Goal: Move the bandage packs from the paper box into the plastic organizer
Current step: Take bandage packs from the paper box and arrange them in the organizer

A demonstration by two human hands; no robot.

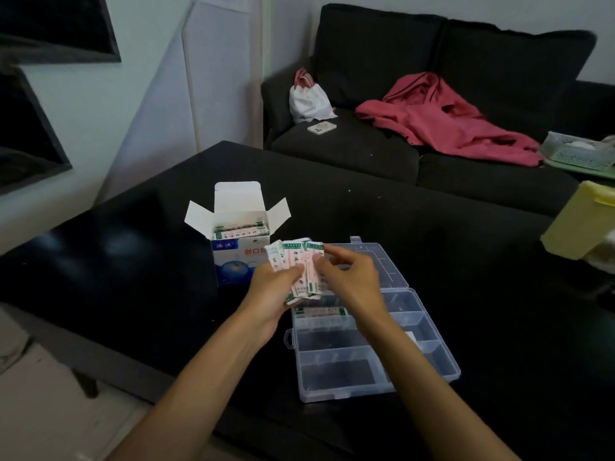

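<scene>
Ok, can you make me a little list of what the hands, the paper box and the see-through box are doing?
left hand: left hand holds a fanned bunch of white bandage packs with green and red print
right hand: right hand pinches the same packs
paper box: white and blue paper box stands open, more packs inside
organizer: clear plastic organizer lies open, lid flat behind
already moved: one row of packs in a far compartment
surface: black table
</scene>
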